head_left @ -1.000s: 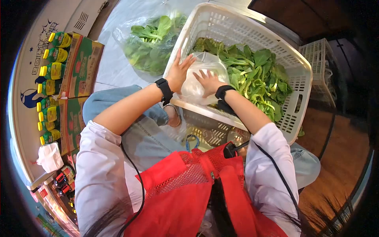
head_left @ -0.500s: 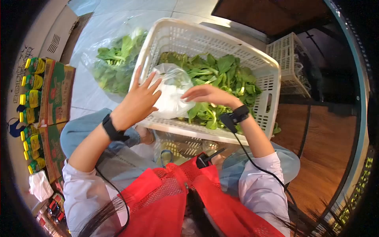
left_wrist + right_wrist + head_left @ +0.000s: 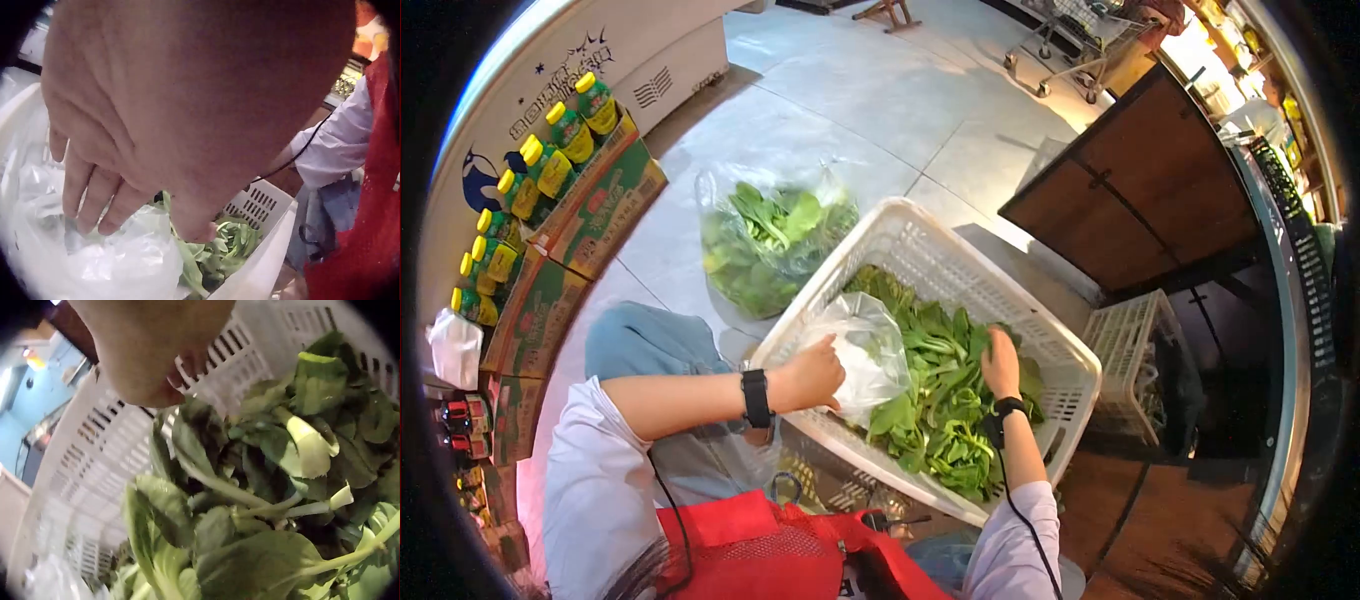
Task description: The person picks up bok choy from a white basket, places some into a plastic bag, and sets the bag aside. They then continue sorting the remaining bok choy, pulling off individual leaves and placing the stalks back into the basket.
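A white perforated plastic basket [image 3: 900,484] holds loose leafy greens [image 3: 945,400] with pale cut stems. A clear plastic bag [image 3: 862,352] with something white in it lies in the basket's left part. My left hand [image 3: 805,378] hovers at the bag's near left side; in the left wrist view its fingers [image 3: 89,200] hang loosely over the plastic. Over the greens at the basket's right side is my right hand [image 3: 1001,368]. The right wrist view shows its fingers loosely bent above the leaves [image 3: 256,556], no leaf visible between them.
A clear bag of greens [image 3: 770,245] stands on the tiled floor beyond the basket's left. Yellow-capped bottles [image 3: 550,168] on cartons [image 3: 595,215] line the left. Another white crate [image 3: 1135,350] sits at right, below a dark brown panel [image 3: 1140,190].
Both hands were at the clear bag, then lifted apart. The right hand has moved right over the greens; the left stays near the bag. The head view has tilted up, showing more floor.
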Tool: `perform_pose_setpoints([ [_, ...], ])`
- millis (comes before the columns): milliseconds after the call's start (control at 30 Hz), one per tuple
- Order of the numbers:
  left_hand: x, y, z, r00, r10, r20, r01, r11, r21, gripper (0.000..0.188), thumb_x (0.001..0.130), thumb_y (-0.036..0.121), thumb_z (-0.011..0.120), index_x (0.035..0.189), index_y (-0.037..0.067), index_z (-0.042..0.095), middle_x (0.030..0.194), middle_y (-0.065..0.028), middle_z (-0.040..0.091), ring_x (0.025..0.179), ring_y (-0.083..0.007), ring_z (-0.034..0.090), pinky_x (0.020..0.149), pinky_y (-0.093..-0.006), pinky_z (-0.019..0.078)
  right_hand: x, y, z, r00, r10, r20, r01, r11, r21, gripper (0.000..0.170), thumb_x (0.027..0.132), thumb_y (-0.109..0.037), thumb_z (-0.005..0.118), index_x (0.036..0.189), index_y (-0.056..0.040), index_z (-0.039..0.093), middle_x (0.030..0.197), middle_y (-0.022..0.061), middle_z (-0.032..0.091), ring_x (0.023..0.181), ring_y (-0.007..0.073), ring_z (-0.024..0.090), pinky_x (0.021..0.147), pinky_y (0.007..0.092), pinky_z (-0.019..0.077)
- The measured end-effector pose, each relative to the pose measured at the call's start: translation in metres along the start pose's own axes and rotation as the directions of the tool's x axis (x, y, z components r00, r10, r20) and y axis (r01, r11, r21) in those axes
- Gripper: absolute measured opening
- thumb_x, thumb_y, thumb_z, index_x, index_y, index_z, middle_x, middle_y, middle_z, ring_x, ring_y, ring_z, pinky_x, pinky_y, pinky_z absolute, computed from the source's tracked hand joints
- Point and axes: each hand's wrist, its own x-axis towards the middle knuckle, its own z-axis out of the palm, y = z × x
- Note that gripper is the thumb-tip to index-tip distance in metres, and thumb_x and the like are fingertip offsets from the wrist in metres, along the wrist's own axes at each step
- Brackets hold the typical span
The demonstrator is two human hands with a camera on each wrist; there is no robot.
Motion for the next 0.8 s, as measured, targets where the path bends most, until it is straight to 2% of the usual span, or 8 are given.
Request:
perform_pose_setpoints([
  [100, 0.002, 0.008, -0.013, 1.0, 0.014, 0.004, -0.015, 0.997, 0.069, 0.05, 0.076, 0.05, 0.057, 0.089, 0.001, 0.06, 0.08, -0.009, 0.061, 0.092, -0.0257, 0.058, 0.107, -0.0452, 0.0283, 0.026, -0.008, 0.033, 0.936, 0.112, 0.332, -0.055, 0.983, -0.177, 0.054, 0.086, -0.035, 0.056, 0.13, -0.0055, 0.043, 0.135, 0.0155, 0.042, 0.127, 0.0343, 0.035, 0.106, 0.0472, 0.0287],
  [200, 0.003, 0.016, -0.007, 0.999, 0.032, 0.033, -0.033, 0.999, 0.001, 0.042, 0.075, 0.045, 0.06, 0.086, 0.004, 0.059, 0.077, -0.0071, 0.06, 0.089, -0.0233, 0.059, 0.106, -0.0453, 0.0288, 0.021, -0.005, 0.059, 0.673, 0.41, 0.616, -0.151, 0.891, -0.428, 0.073, 0.084, -0.062, 0.045, 0.142, -0.0185, 0.033, 0.15, 0.0095, 0.024, 0.14, 0.031, 0.01, 0.109, 0.0585, 0.0159],
  [267, -0.001, 0.021, -0.015, 0.999, 0.003, 0.049, -0.008, 0.994, 0.109, 0.03, 0.079, 0.037, 0.058, 0.087, 0.008, 0.06, 0.078, -0.0057, 0.06, 0.088, -0.0223, 0.058, 0.106, -0.0463, 0.0289, 0.012, -0.011, 0.057, 0.692, 0.39, 0.608, -0.155, 0.902, -0.402, 0.063, 0.087, -0.057, 0.046, 0.139, -0.0218, 0.039, 0.149, 0.0085, 0.026, 0.141, 0.033, 0.003, 0.107, 0.0627, 0.014],
  [400, -0.014, 0.027, -0.025, 0.99, -0.068, 0.125, 0.055, 0.993, 0.104, 0.046, 0.08, 0.04, 0.059, 0.106, 0.002, 0.058, 0.095, -0.011, 0.061, 0.103, -0.0277, 0.054, 0.106, -0.048, 0.0274, -0.009, -0.004, 0.053, 0.514, 0.456, 0.727, -0.224, 0.889, -0.399, 0.04, 0.095, -0.033, 0.044, 0.129, -0.0126, 0.05, 0.143, 0.0117, 0.036, 0.13, 0.0353, 0.033, 0.104, 0.0644, 0.0202],
  [500, -0.025, 0.032, -0.039, 0.975, -0.032, 0.221, 0.044, 0.998, -0.048, 0.052, 0.079, 0.042, 0.06, 0.11, 0.0, 0.056, 0.099, -0.0133, 0.061, 0.108, -0.0285, 0.052, 0.107, -0.0485, 0.026, -0.038, 0.0, 0.029, 0.544, 0.376, 0.75, -0.222, 0.927, -0.304, 0.038, 0.096, -0.027, 0.044, 0.129, -0.0093, 0.049, 0.138, 0.0142, 0.043, 0.121, 0.0373, 0.043, 0.102, 0.0611, 0.0256],
  [633, -0.033, 0.04, -0.036, 0.962, -0.035, 0.271, 0.05, 0.998, -0.049, 0.055, 0.078, 0.043, 0.061, 0.112, 0.0, 0.056, 0.105, -0.0155, 0.06, 0.111, -0.0295, 0.051, 0.107, -0.0485, 0.0251, -0.036, -0.031, -0.023, 0.194, 0.394, 0.899, -0.286, 0.899, -0.332, 0.062, 0.087, -0.045, 0.058, 0.133, -0.0059, 0.044, 0.131, 0.0186, 0.049, 0.121, 0.0337, 0.044, 0.097, 0.0473, 0.0372],
  [767, -0.032, 0.046, -0.036, 0.976, -0.062, 0.211, 0.053, 0.998, 0.047, 0.058, 0.077, 0.044, 0.061, 0.114, -0.001, 0.055, 0.108, -0.0166, 0.059, 0.112, -0.0301, 0.051, 0.108, -0.0484, 0.0246, -0.001, -0.016, -0.047, -0.129, 0.19, 0.973, -0.167, 0.963, -0.21, 0.078, 0.077, -0.056, 0.066, 0.133, -0.0048, 0.047, 0.113, 0.0106, 0.063, 0.092, 0.0193, 0.06, 0.077, 0.0344, 0.0486],
  [800, -0.033, 0.048, -0.037, 0.98, -0.071, 0.184, 0.06, 0.996, 0.064, 0.059, 0.077, 0.044, 0.061, 0.114, -0.001, 0.055, 0.109, -0.0167, 0.059, 0.112, -0.0302, 0.051, 0.108, -0.0485, 0.0246, 0.017, -0.006, -0.051, -0.074, 0.044, 0.996, -0.331, 0.941, -0.066, 0.066, 0.078, -0.054, 0.066, 0.12, -0.0042, 0.06, 0.096, 0.0091, 0.068, 0.079, 0.0145, 0.06, 0.065, 0.0309, 0.0485],
])
